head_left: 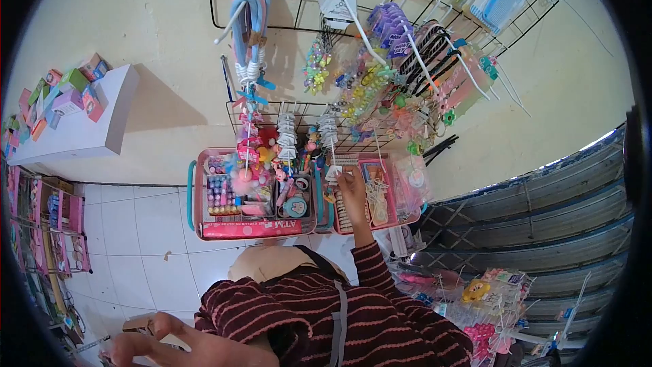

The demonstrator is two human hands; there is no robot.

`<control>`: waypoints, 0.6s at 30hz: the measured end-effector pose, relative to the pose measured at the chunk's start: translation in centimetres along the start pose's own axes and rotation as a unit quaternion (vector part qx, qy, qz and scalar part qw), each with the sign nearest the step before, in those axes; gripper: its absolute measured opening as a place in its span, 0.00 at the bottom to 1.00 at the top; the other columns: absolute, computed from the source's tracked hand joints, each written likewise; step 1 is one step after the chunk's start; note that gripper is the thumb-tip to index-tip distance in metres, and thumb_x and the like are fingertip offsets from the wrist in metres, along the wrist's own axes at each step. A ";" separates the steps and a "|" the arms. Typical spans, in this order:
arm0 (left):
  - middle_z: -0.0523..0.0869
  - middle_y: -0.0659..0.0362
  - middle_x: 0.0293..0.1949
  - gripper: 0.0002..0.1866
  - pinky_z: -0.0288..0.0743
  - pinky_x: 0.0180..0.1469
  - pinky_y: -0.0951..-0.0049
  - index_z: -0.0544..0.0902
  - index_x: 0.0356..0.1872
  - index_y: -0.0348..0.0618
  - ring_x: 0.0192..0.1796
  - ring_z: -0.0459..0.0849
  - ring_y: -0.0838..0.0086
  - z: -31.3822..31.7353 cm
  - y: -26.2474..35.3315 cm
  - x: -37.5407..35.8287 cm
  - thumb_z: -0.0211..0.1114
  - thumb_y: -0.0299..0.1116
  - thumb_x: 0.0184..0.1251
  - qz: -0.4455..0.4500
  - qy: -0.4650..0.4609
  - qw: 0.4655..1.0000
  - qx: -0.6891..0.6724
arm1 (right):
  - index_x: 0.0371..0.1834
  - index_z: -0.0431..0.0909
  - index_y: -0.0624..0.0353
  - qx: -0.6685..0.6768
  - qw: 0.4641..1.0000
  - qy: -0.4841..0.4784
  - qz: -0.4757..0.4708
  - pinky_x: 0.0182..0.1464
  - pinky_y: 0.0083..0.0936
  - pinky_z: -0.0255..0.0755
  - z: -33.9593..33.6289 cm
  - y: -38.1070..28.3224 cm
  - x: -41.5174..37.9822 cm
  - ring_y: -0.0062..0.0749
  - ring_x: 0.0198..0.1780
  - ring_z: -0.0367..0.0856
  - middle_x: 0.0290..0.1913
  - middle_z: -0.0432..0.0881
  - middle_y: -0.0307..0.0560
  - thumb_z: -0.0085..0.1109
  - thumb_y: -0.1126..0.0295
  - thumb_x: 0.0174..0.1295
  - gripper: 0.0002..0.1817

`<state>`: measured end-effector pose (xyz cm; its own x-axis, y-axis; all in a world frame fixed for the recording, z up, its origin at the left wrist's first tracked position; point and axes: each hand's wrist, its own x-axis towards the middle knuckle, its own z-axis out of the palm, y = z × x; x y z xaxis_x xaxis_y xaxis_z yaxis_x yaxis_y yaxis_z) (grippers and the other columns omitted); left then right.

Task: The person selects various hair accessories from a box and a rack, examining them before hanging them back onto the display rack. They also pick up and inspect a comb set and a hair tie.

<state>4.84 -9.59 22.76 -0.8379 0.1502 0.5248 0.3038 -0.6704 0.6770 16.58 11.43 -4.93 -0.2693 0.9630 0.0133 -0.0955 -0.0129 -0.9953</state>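
Observation:
My right hand (352,190) is raised to the wire rack, its fingers closed at a white card (333,175) at the front end of a hook of small carded trinkets (328,132). Under it stands a pink basket (343,228) with packets and lash-like strips. My left hand (180,345) is low at the bottom left, near the camera, with its fingers apart and nothing in them. Left of my right hand, another pink basket (198,197) holds small bottles, a blue round case and a red-pink box (251,228).
Hair bands (250,20) and beaded strings (317,64) hang from the upper wire grid. A white wall shelf (112,115) with small boxes is at the left, above a pink rack (68,217). A rolling shutter (543,231) and bagged goods (496,292) are at the right.

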 end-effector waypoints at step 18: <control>0.59 0.70 0.56 0.18 0.51 0.58 0.59 0.66 0.51 0.60 0.60 0.52 0.75 1.4 -3.7 2.6 0.53 0.39 0.57 -0.139 -0.157 0.936 -0.283 | 0.40 0.63 0.62 -0.146 0.974 0.171 -0.039 0.34 0.16 0.65 -0.8 2.0 1.6 0.21 0.36 0.70 0.34 0.71 0.40 0.52 0.74 0.52 0.13</control>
<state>2.18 -5.71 22.35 -0.6470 0.5229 0.5550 -0.2694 -0.8377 0.4751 16.73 13.22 -6.95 0.0667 0.9920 0.1071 0.1878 0.0929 -0.9778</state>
